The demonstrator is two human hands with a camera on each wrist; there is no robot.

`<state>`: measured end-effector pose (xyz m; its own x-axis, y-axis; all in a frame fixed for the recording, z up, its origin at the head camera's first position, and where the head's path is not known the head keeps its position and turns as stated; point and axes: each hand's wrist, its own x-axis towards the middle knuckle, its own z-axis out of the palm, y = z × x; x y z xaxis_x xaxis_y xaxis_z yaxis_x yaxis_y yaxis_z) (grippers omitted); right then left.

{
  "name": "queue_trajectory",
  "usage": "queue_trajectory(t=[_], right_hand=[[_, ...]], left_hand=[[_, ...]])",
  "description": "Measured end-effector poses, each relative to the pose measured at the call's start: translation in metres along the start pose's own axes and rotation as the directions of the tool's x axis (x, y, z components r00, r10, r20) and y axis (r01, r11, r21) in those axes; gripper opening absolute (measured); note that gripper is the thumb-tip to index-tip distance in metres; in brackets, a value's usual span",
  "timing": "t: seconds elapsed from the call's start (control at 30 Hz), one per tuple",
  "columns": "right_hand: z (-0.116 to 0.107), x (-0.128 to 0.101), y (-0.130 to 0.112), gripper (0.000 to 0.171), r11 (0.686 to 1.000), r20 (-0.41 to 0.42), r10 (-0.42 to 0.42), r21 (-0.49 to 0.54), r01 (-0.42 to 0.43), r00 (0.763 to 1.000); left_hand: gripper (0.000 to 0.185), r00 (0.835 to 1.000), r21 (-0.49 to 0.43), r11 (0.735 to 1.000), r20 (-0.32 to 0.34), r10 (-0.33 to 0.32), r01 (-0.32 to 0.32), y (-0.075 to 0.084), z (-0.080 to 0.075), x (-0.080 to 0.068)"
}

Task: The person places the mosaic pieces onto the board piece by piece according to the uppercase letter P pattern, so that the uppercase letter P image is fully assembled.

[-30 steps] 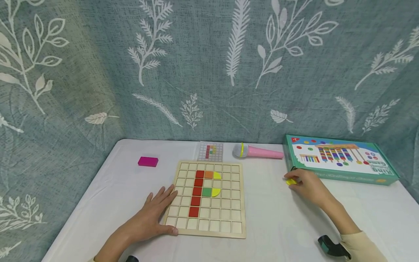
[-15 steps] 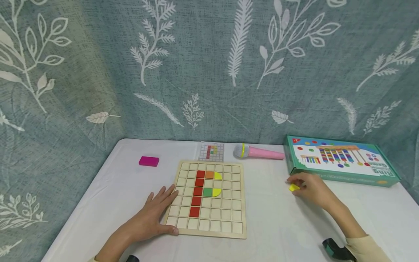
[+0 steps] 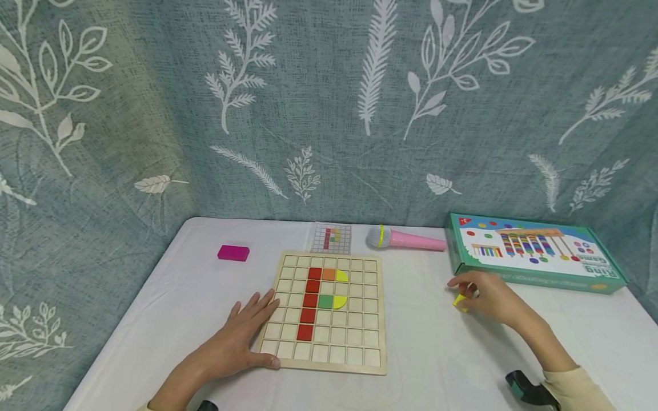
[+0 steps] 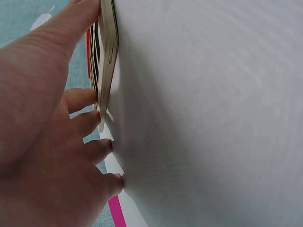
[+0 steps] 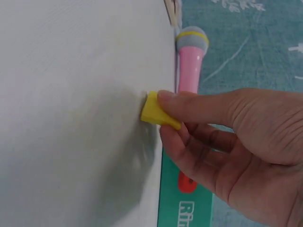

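Observation:
My left hand [image 3: 233, 342] lies spread at the left side of a wooden grid board [image 3: 334, 367]; its thumb and fingertips touch the edge. Red squares form a column on the board, with an orange square [image 3: 328, 274], a green square [image 3: 325, 301] and two yellow rounded pieces [image 3: 340, 302] to their right. Out to the right of the board, my right hand [image 3: 490, 299] pinches a small yellow piece [image 5: 154, 111] between thumb and fingers, just over the white tabletop. Part of that piece is hidden by the fingers.
A pattern card [image 3: 331, 238] lies behind the board. Beside it is a pink toy microphone [image 3: 416, 239]. The green toy box [image 3: 534, 245] stands just beyond my right hand. At the back left sits a magenta block [image 3: 233, 253]. A leaf-patterned curtain [image 3: 329, 114] hangs behind the table.
My right hand has come slightly nearer and to the right, away from the box, still pinching the yellow piece, which has turned in the fingers. The left hand stays on the board's edge.

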<state>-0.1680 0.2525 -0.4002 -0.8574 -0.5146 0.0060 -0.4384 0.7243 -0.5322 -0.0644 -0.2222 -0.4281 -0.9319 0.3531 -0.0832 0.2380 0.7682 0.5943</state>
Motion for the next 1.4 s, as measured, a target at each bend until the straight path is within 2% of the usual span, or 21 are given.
queue_trajectory(t=[0.4, 0.73, 1.13, 1.4], right_hand=[[0.009, 0.03, -0.032, 0.024, 0.993, -0.01, -0.114, 0.012, 0.114, 0.993], [0.034, 0.071, -0.065, 0.024, 0.966, -0.004, -0.246, 0.076, 0.245, 0.969], [0.064, 0.109, -0.105, 0.023, 0.946, 0.008, -0.299, 0.132, 0.295, 0.954], [0.082, 0.121, -0.117, 0.023, 0.944, 0.027, -0.299, 0.153, 0.292, 0.954]], left_hand=[[0.113, 1.0, -0.02, 1.0, 0.001, -0.014, 0.014, -0.001, 0.002, 0.0], [0.114, 1.0, -0.015, 1.0, -0.002, -0.014, 0.014, -0.003, 0.003, 0.0], [0.113, 1.0, 0.007, 1.0, -0.004, -0.011, 0.011, -0.001, 0.002, 0.001], [0.113, 1.0, 0.008, 1.0, -0.005, -0.016, 0.016, 0.001, 0.003, 0.001]])
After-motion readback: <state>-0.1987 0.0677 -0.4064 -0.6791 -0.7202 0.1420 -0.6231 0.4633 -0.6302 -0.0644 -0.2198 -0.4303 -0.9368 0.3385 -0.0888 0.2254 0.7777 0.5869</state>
